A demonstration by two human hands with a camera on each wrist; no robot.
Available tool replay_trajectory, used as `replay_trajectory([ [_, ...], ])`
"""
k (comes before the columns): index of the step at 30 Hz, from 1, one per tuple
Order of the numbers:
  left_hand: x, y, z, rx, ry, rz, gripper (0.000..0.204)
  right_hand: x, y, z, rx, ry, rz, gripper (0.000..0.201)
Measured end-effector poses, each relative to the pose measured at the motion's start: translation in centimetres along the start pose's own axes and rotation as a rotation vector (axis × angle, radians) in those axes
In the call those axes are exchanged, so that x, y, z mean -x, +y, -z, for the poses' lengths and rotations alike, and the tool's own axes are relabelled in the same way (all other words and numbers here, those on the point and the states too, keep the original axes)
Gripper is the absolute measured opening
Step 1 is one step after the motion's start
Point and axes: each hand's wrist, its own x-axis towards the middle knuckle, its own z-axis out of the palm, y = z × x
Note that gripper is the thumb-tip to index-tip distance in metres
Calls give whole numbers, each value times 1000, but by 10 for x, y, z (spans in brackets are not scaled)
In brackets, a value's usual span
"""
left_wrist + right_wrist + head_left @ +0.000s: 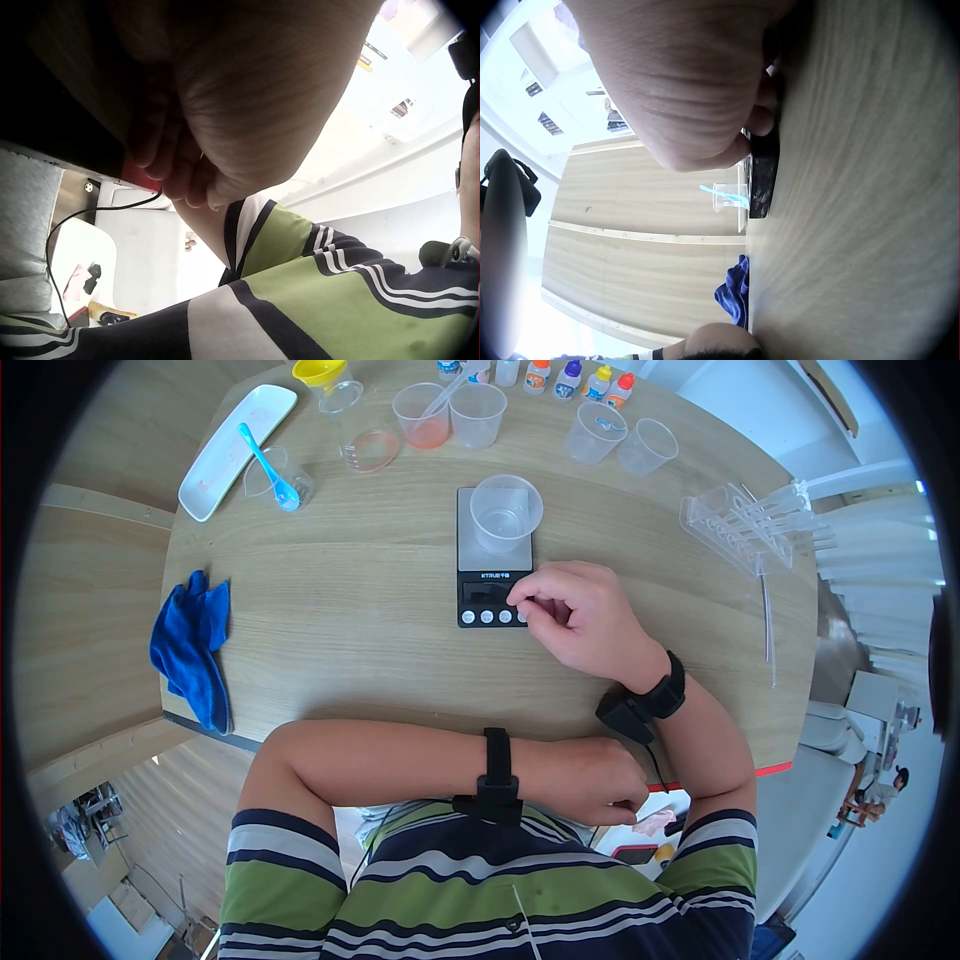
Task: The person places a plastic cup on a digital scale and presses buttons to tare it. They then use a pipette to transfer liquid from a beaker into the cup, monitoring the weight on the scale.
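A small digital scale [494, 585] with a grey plate lies on the wooden table. On its plate stands a clear plastic cup [506, 512]. My right hand [580, 615] is at the scale's front right corner, fingers bent, with thumb and index fingertip over the rightmost button and the edge of the display. The right wrist view shows the fingertips right at the black side of the scale [763, 184]. Across my body, my left hand [592, 780] rests by the table's front edge with loosely curled fingers and nothing in them.
Plastic cups [478, 415] stand at the back, one with pinkish liquid [428, 432]. Several small colored bottles [566, 380] line the far edge. At left are a white tray [212, 470], a blue spoon [270, 468] and a blue cloth [192, 650]; at right, a clear tube rack [735, 530].
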Motion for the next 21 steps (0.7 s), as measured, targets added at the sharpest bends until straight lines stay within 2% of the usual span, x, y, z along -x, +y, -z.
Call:
replay_trajectory([
  [21, 0, 1, 0, 10, 5, 3, 16, 0, 1, 0, 11, 3, -1, 14],
])
